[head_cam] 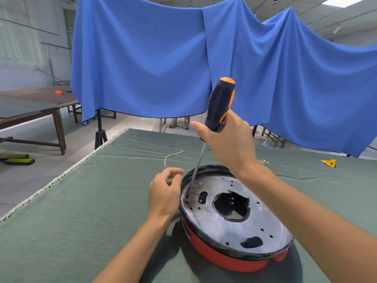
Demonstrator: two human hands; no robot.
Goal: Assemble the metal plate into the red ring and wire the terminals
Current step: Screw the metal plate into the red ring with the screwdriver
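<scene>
While the right hand [228,144] had its fingers clamped round the lower part of the screwdriver [219,105] handle, the shaft ran down and toward seven o'clock, its long axis tilted only a little off upright, and its tip met the metal plate [216,219] near the rim at about nine o'clock on the plate. The left hand [165,193] was the nearer one to that point: it sat just beside the rim at nine o'clock, fingers loosely curled and holding nothing that showed. The plate lay seated inside the red ring [206,250] on the green-covered surface [81,201]. Two short terminal wires lay unattached beyond the ring, one [170,157] at eleven o'clock, another [263,161] at one o'clock; wiring looked not yet begun.
</scene>
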